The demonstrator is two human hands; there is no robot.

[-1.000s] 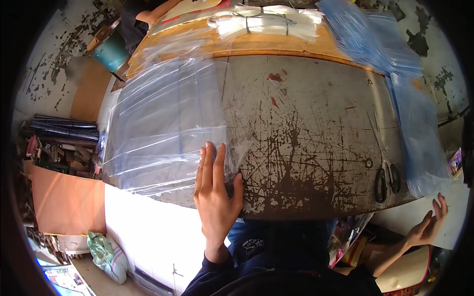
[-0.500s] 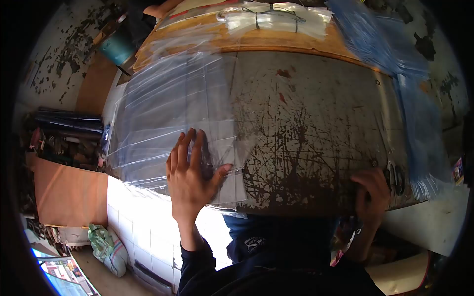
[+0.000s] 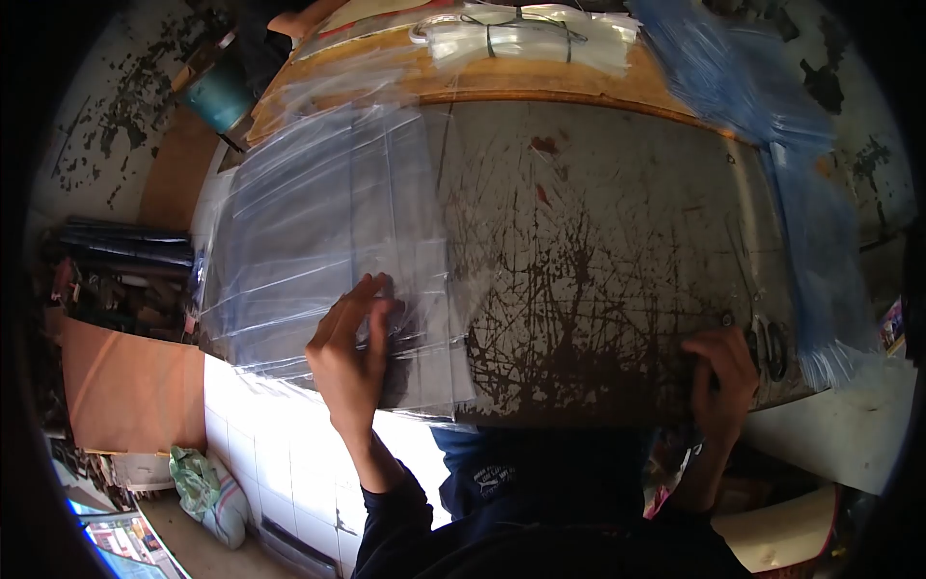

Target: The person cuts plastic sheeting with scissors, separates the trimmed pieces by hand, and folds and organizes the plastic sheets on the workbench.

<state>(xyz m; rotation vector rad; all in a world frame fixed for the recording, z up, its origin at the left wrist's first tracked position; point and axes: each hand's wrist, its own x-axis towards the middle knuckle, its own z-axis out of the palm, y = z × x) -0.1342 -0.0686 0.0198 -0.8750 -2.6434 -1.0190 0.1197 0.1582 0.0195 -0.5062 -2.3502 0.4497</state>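
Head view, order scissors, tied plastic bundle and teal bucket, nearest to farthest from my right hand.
1. Scissors, just right of your right hand.
2. Tied plastic bundle, at the far side.
3. Teal bucket, at the far left.

the clear sheets are of glossy plastic; the tabletop looks matt and rough with scratches; the far board looks wooden.

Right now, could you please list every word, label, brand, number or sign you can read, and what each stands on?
No text reads clearly.
White print on the dark blue clothing: too small and blurred to read.
Colourful item at the right edge: any lettering is too small to tell.
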